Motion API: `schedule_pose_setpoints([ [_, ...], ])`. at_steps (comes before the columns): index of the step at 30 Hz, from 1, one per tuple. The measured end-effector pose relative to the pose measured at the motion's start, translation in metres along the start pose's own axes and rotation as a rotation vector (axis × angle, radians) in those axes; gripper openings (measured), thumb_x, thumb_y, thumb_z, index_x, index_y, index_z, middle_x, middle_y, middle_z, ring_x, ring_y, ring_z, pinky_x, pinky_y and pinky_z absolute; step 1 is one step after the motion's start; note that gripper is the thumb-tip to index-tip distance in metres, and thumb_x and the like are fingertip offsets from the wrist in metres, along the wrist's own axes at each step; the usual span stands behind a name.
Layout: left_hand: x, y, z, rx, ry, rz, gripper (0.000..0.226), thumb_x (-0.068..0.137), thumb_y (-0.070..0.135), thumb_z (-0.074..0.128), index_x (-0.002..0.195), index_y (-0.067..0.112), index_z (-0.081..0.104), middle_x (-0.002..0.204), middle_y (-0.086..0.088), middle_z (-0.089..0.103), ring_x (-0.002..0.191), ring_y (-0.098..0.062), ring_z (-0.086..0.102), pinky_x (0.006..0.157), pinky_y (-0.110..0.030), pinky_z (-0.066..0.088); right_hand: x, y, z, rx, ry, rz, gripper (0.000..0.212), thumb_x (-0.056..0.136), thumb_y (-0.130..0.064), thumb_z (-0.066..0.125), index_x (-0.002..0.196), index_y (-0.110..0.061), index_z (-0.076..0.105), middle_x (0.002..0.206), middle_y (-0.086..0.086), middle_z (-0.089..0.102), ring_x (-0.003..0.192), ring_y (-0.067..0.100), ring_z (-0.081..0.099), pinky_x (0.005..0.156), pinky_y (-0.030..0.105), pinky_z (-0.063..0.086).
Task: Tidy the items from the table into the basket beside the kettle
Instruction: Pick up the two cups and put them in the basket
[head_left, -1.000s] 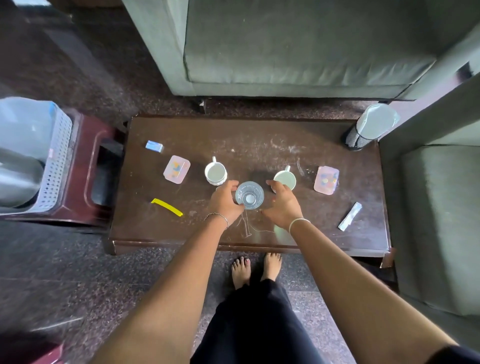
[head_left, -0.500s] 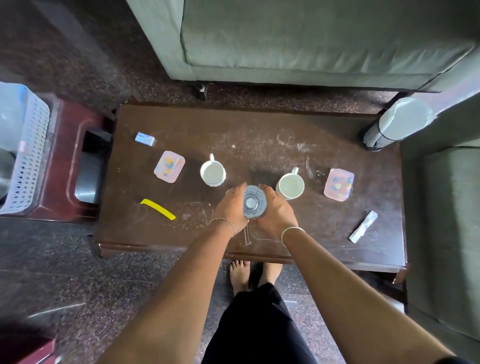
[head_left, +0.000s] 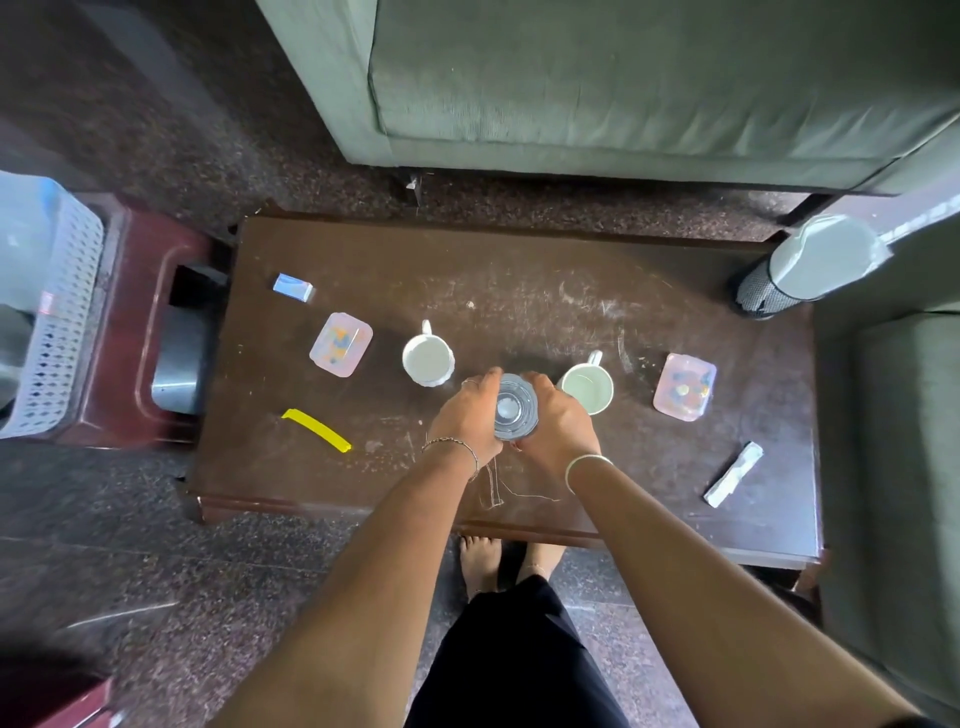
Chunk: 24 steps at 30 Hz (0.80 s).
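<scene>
A clear drinking glass (head_left: 515, 411) stands at the middle of the dark wooden table (head_left: 519, 291). My left hand (head_left: 467, 418) grips its left side and my right hand (head_left: 558, 423) grips its right side. Two white mugs flank it: one (head_left: 427, 359) to the left, one (head_left: 588, 388) to the right. Two pink lidded boxes (head_left: 341, 344) (head_left: 684, 385) lie further out. A small blue packet (head_left: 293, 287), a yellow strip (head_left: 316, 429) and a white sachet (head_left: 733, 474) also lie on the table. The white perforated basket (head_left: 62, 332) is at the far left.
The basket sits on a maroon plastic stool (head_left: 150, 291) left of the table, with part of a kettle at the frame edge. A green sofa (head_left: 623, 78) runs behind the table and an armchair (head_left: 904, 467) stands at the right. A dark mesh cylinder (head_left: 763, 299) stands at the back right corner.
Both hands have closed in from the sides onto the glass and now hold it. The camera has shifted a little; the other items have not moved.
</scene>
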<state>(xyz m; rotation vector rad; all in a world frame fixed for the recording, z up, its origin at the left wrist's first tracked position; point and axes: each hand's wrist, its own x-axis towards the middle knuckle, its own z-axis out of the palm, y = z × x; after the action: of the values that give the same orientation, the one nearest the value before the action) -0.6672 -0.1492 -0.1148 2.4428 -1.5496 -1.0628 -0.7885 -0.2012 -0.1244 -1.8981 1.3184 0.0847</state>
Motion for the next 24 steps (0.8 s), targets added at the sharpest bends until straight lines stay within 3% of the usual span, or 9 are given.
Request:
schedule_pose_setpoints([
  [6,0.019,0.005,-0.01,-0.013,0.024,0.029,0.062,0.07,0.009,0.071,0.124,0.018,0.042,0.11,-0.009,0.061,0.103,-0.029,0.06,0.083,-0.041,0.053,0.024,-0.001,-0.013,-0.119,-0.038,-0.065,0.045,0.077,-0.017,0.07,0.118,-0.016,0.052,0.109,0.003,0.063,0.095,0.024,0.065,0.073,0.027,0.046],
  [12,0.026,0.007,-0.011,-0.006,0.039,0.03,0.065,0.072,0.007,0.07,0.129,0.015,0.041,0.114,-0.01,0.06,0.109,-0.029,0.056,0.087,-0.038,0.049,0.032,-0.003,-0.02,-0.097,-0.041,-0.089,0.047,0.077,-0.016,0.072,0.119,-0.012,0.052,0.109,0.007,0.065,0.096,0.027,0.064,0.073,0.026,0.043],
  [15,0.025,0.007,-0.008,-0.034,0.029,-0.013,0.078,0.075,0.01,0.071,0.142,0.019,0.033,0.125,-0.011,0.056,0.117,-0.028,0.054,0.096,-0.037,0.047,0.032,-0.001,-0.02,-0.074,-0.059,-0.057,0.049,0.078,-0.013,0.071,0.121,-0.012,0.049,0.109,0.007,0.066,0.098,0.027,0.064,0.073,0.025,0.043],
  [17,0.023,0.008,-0.008,-0.051,0.019,-0.055,0.086,0.078,0.013,0.072,0.149,0.021,0.024,0.131,-0.013,0.051,0.121,-0.028,0.053,0.101,-0.037,0.045,0.03,0.0,-0.02,-0.016,-0.068,-0.02,0.054,0.078,-0.011,0.069,0.127,-0.013,0.046,0.112,0.008,0.065,0.103,0.026,0.063,0.077,0.025,0.044],
  [21,0.015,0.01,-0.011,-0.072,0.022,-0.108,0.088,0.08,0.006,0.068,0.151,0.02,0.019,0.138,-0.012,0.046,0.126,-0.028,0.05,0.102,-0.037,0.042,0.016,-0.002,-0.023,0.064,-0.039,0.042,0.077,0.079,-0.009,0.069,0.145,-0.011,0.032,0.135,0.01,0.052,0.121,0.026,0.052,0.1,0.031,0.041],
  [24,0.004,0.008,-0.018,-0.113,0.07,-0.169,0.083,0.082,0.003,0.065,0.15,0.022,0.022,0.142,-0.01,0.043,0.126,-0.03,0.051,0.099,-0.04,0.044,-0.005,-0.005,-0.024,0.133,0.029,0.116,0.078,0.074,-0.012,0.076,0.141,-0.013,0.036,0.132,0.009,0.051,0.116,0.027,0.055,0.097,0.037,0.045],
])
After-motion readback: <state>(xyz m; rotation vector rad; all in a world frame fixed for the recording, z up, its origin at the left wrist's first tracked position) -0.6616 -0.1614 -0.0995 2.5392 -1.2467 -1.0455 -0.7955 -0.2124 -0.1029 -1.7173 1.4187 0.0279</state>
